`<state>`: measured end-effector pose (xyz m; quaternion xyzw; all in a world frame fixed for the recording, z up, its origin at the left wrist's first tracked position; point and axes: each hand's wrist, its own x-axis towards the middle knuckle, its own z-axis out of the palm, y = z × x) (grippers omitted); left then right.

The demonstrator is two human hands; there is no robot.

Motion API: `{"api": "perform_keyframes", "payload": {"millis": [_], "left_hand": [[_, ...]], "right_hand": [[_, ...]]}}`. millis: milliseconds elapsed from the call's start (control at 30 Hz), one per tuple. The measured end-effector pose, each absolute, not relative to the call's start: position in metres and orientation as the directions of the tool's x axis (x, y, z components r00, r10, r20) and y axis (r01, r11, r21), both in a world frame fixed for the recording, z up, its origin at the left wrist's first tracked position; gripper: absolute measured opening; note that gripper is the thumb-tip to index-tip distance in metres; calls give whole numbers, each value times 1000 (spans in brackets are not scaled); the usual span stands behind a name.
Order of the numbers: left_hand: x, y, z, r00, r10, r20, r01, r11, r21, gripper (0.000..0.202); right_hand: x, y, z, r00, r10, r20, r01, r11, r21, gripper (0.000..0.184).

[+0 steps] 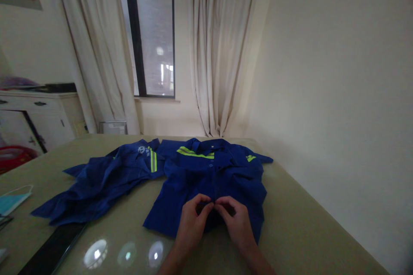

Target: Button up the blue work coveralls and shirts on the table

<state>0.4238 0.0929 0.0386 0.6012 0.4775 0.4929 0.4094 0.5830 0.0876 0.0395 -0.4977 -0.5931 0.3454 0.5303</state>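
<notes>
A blue work shirt (190, 182) with yellow-green reflective stripes lies spread on the table, its collar toward the window. My left hand (195, 215) pinches the front edge of the shirt low on its button placket. Right beside it, my right hand (235, 217) pinches the same front edge, thumb and forefinger together. The fingertips of both hands nearly meet. Any button between them is too small or hidden to make out. Higher up the placket, small buttons (211, 165) show.
Left of the shirt lies a second blue garment (106, 189) with a white gear emblem, partly over a dark flat panel (53, 249). A light blue face mask (14, 202) rests at the table's left edge. The wall (348, 137) borders the table on the right.
</notes>
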Motion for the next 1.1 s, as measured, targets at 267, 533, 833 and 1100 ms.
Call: {"api": "perform_keyframes", "payload": {"millis": [267,533,833,1100], "left_hand": [[425,95,34,87,979,184,155,-196,968,21],[423,98,26,116,977,179,9,-181,983,24],[424,93,39,176,964,201,-1,-204,979,19],[432,82,44,177,946,273,76,-289,954,14]], "right_hand": [[582,87,36,94,953,288,227,261,-938,25],[580,86,34,91,937,337,274,302,-913,15],[583,81,37,-109,832,544,436,532,-726,34],[583,82,32,-10,853,522,495,458,-738,27]]}}
